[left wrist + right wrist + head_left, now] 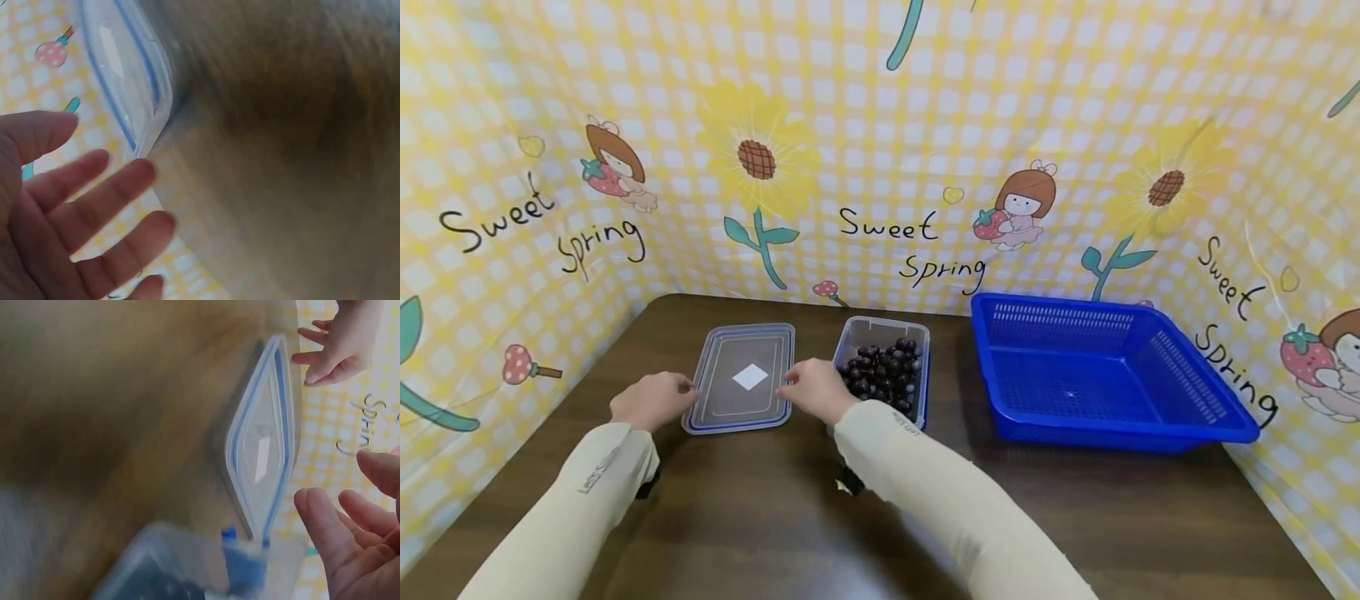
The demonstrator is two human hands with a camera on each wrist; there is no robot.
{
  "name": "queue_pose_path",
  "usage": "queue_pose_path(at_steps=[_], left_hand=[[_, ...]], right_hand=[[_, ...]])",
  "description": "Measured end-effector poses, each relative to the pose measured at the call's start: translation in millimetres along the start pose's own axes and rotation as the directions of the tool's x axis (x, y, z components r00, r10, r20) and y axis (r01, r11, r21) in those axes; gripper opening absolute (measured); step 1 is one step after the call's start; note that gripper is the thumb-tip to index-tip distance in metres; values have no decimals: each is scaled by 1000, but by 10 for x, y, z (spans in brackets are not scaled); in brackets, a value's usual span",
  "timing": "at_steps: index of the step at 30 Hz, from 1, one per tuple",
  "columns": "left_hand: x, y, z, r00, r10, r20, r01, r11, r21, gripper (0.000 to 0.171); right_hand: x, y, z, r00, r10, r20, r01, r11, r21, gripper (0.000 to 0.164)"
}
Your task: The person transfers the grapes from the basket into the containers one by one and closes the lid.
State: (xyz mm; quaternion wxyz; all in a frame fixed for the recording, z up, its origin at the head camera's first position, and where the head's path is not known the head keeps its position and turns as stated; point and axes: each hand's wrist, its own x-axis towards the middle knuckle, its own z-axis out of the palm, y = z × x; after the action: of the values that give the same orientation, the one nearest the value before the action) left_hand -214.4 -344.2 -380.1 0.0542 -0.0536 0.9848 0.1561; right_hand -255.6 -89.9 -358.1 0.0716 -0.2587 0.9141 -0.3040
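A clear plastic lid (pixel 718 375) with a blue seal around its edge lies flat on the table, a white diamond-shaped label (pixel 750 377) near its middle. At the lid's left edge is my left hand (pixel 655 402); its fingers are spread and hold nothing in the left wrist view. My right hand (pixel 820 390) is by the lid's right edge, fingers loosely bent with a gap between thumb and fingertips. Just right of it stands a clear plastic container (pixel 889 323) of dark round grapes (pixel 883 371), partly hidden behind my right hand and sleeve.
A large blue perforated basket (pixel 1067 429) stands at the right of the brown wooden table (pixel 760 508). Yellow-checked cloth (pixel 865 133) hangs behind the table and along both sides. A blue clip (pixel 245 565) shows at the container's side in the right wrist view.
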Motion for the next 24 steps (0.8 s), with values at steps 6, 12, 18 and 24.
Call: queue_pose_path(at_steps=[6,12,18,24], left_hand=[[-93,-90,63,998,-16,56,19,999,-44,60],[-98,64,173,996,-83,21,83,997,-8,50],[-127,111,205,988,-115,103,128,984,-124,27],[-144,81,200,988,-97,117,113,984,-137,26]], right_hand=[[-89,-56,254,994,-89,70,102,975,-198,28],[-168,-23,505,993,-105,62,120,934,-335,18],[-188,5,672,995,-101,4,94,918,-386,5],[-183,7,687,994,-108,-28,85,894,-441,3]])
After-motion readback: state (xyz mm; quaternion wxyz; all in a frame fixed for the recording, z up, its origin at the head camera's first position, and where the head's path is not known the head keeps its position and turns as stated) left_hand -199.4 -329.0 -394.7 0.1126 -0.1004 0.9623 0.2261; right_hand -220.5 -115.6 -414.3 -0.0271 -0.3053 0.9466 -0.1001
